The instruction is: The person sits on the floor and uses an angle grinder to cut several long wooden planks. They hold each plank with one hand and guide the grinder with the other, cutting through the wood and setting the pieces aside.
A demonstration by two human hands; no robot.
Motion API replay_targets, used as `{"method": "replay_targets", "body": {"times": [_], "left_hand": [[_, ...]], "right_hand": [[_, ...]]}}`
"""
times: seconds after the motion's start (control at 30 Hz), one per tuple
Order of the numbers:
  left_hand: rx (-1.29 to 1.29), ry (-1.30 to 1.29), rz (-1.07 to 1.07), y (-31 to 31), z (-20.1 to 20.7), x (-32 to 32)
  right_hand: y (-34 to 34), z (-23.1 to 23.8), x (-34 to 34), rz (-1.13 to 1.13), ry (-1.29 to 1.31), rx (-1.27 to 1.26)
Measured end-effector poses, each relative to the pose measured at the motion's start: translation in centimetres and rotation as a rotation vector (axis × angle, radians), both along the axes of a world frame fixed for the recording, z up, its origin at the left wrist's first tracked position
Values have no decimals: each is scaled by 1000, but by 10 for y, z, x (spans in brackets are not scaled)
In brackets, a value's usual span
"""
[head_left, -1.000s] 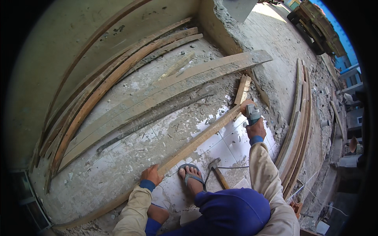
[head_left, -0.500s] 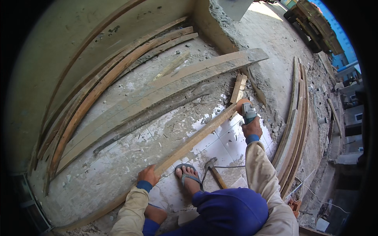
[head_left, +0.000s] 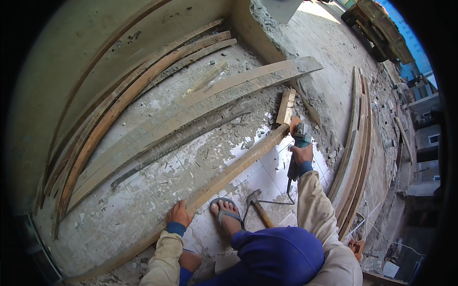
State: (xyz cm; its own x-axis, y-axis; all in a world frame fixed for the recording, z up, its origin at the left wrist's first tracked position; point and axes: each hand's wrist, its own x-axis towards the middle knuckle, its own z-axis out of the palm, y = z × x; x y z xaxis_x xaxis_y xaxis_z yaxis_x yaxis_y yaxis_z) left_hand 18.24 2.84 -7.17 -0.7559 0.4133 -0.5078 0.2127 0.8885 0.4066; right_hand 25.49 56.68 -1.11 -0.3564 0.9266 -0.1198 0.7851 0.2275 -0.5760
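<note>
A long wooden beam [head_left: 238, 168] runs slantwise from the lower left to the middle right. My left hand [head_left: 180, 216] grips it near my foot, fingers closed over its side. In my right hand [head_left: 303, 153] is an angle grinder [head_left: 301, 137] with a green-grey body, a metal head and a reddish disc [head_left: 295, 123]. The disc is close by the beam's far end; whether it touches the wood I cannot tell. That end lies against or on a short wood block [head_left: 286, 106]. A hammer [head_left: 262, 210] lies beside my sandalled foot [head_left: 226, 213].
Broken white tiles [head_left: 260, 183] and rubble cover the floor. A wide cement-stained plank [head_left: 191, 112] lies beyond the beam, with long timbers [head_left: 119, 102] along the wall. More timbers [head_left: 361, 138] lie at the right. The grinder's black cord [head_left: 276, 203] loops near the hammer.
My right hand has turned the grinder, so its rear body and cord now show below the hand. The disc has shifted slightly right and up. My left hand stays on the beam.
</note>
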Motion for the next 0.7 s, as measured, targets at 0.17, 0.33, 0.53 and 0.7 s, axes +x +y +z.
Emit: {"method": "replay_targets", "body": {"times": [0.17, 0.33, 0.53, 0.7], "left_hand": [[179, 160, -48, -11, -8, 0], [188, 238, -3, -14, -8, -12], [115, 348, 36, 1, -9, -20], [115, 315, 77, 4, -10, -14]], "right_hand": [[-4, 25, 18, 24, -223, 131], [-14, 47, 25, 116, -332, 114], [-39, 47, 7, 304, -483, 83], [-60, 33, -11, 367, -511, 20]]}}
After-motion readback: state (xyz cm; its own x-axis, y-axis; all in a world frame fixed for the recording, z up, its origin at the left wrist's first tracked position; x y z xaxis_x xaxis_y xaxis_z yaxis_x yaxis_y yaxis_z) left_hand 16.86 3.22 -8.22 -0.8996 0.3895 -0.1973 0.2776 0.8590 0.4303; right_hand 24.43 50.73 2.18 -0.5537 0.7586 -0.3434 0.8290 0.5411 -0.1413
